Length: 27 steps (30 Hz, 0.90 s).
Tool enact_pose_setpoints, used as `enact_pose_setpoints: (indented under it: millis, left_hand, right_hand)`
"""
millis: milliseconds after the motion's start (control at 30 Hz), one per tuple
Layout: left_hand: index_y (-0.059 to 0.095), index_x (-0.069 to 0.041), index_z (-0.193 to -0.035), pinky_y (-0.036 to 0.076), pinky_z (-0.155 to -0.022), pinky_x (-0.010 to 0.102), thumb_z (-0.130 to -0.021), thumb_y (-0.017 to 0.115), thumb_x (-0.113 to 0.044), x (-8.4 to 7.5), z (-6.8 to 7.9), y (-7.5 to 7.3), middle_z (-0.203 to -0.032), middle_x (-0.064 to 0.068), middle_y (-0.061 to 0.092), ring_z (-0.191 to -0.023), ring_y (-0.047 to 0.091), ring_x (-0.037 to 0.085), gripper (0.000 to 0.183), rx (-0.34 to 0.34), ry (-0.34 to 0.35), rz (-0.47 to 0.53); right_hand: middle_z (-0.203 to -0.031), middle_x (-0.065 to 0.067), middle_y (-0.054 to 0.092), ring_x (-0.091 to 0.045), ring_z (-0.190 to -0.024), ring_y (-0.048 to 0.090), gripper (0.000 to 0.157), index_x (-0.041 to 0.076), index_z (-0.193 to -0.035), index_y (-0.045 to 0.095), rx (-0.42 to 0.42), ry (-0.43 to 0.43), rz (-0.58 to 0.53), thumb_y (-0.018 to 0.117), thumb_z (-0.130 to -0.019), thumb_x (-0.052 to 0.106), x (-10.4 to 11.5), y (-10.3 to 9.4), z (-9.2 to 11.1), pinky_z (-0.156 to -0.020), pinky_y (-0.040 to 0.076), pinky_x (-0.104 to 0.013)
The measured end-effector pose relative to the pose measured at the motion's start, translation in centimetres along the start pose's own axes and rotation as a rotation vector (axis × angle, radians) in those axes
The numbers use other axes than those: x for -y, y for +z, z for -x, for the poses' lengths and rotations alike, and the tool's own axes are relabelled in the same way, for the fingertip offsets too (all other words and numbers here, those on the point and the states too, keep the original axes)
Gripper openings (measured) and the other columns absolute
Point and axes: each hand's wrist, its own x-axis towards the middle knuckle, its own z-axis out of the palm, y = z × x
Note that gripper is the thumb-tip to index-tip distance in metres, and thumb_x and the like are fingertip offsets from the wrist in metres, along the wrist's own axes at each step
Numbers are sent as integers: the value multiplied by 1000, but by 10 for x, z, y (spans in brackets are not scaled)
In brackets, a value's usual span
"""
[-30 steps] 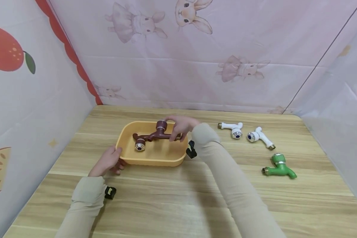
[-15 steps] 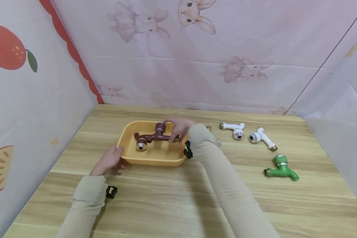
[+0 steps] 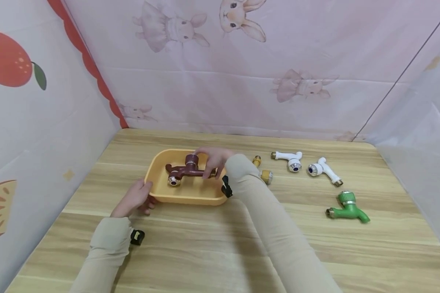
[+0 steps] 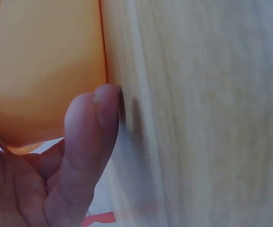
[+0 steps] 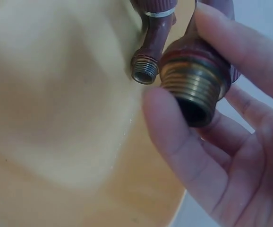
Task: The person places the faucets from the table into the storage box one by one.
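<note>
My right hand (image 3: 217, 157) holds a maroon faucet (image 3: 192, 161) by its threaded inlet end, above the yellow plastic tray (image 3: 190, 200). In the right wrist view, thumb and fingers pinch around the brass thread (image 5: 191, 82) of this faucet. A second maroon faucet (image 3: 174, 180), its knob silver-ringed, lies in the tray and is partly covered by the held one. My left hand (image 3: 133, 197) grips the tray's near left corner, thumb at the rim and fingers outside. In the left wrist view, those fingers (image 4: 82, 142) lie against the tray's outer wall (image 4: 46, 71).
Right of the tray lies a yellow faucet (image 3: 266, 176), partly hidden by my right sleeve. Two white faucets (image 3: 288, 158) (image 3: 324, 170) lie farther right, with a green faucet (image 3: 347, 206) nearer on the wooden table (image 3: 190, 248). Printed cloth walls (image 3: 220, 101) border the table.
My right hand has moved slightly left and down with the maroon faucet, closer to the faucet lying in the tray. The yellow faucet has come into view beside my sleeve. My left hand keeps its place.
</note>
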Motion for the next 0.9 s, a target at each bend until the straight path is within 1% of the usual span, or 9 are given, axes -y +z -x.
enact_pose_setpoints:
  millis: [100,133,200,267,300,433,500,700,900]
  left_hand:
    - [31,11,-123,55,-48,39,-99,19,-24,1,1,0,-78,19,57,-58,57,22,44,-5,2,-5]
    - [31,11,-123,55,-49,40,-99,19,-23,1,1,1,-78,19,57,-58,57,22,44,-6,4,-4]
    - [32,12,-123,55,-49,40,-99,19,-23,2,1,1,-78,19,57,-58,57,23,44,-8,9,-4]
    - [32,11,-122,55,-49,40,-99,19,-23,3,1,2,-77,19,57,-58,57,23,43,-11,10,-5]
    - [33,11,-122,55,-48,40,-99,19,-22,4,1,2,-77,19,57,-58,57,23,43,-12,11,-7]
    - [33,10,-122,55,-48,39,-99,19,-22,6,-1,3,-77,18,57,-58,58,23,42,-16,14,-16]
    - [33,10,-122,54,-48,39,-99,19,-22,7,-1,3,-77,18,57,-58,57,23,42,-18,19,-18]
    - [32,10,-124,54,-48,39,-98,19,-22,8,-1,2,-78,19,58,-58,57,24,43,-22,22,-18]
    - [32,11,-122,55,-48,39,-99,19,-22,8,-1,3,-78,19,58,-58,57,23,42,-24,22,-10]
  right_hand:
    - [-122,-25,41,-32,-90,55,88,24,-139,30,-5,-2,6,67,-70,-15,-1,5,-4,-79,51,-51]
    - [-130,-24,34,-32,-91,54,88,24,-139,30,-6,-6,19,68,-69,-15,-1,7,-5,-78,52,-50]
    - [-140,-20,23,-32,-93,54,88,23,-139,32,-3,-13,40,69,-69,-14,-2,10,-8,-78,52,-49]
    - [-145,-16,17,-32,-94,54,87,22,-138,33,1,-18,66,71,-68,-13,-3,14,-10,-77,53,-49]
    - [-146,-14,15,-32,-95,54,86,22,-137,34,2,-20,77,71,-68,-12,-3,15,-11,-77,53,-49]
    - [-145,-15,19,-33,-98,53,84,20,-137,34,2,-20,91,70,-69,-13,-4,18,-12,-78,52,-50]
    - [-146,-13,18,-32,-98,53,83,19,-137,35,-5,-18,94,70,-69,-13,-4,20,-12,-78,52,-49]
    - [-148,-10,15,-31,-102,53,83,20,-138,35,-14,8,94,70,-70,-13,-1,23,-13,-78,53,-46]
    - [-147,-10,17,-32,-103,51,83,22,-137,37,-29,44,92,70,-70,-14,2,26,-16,-75,54,-44]
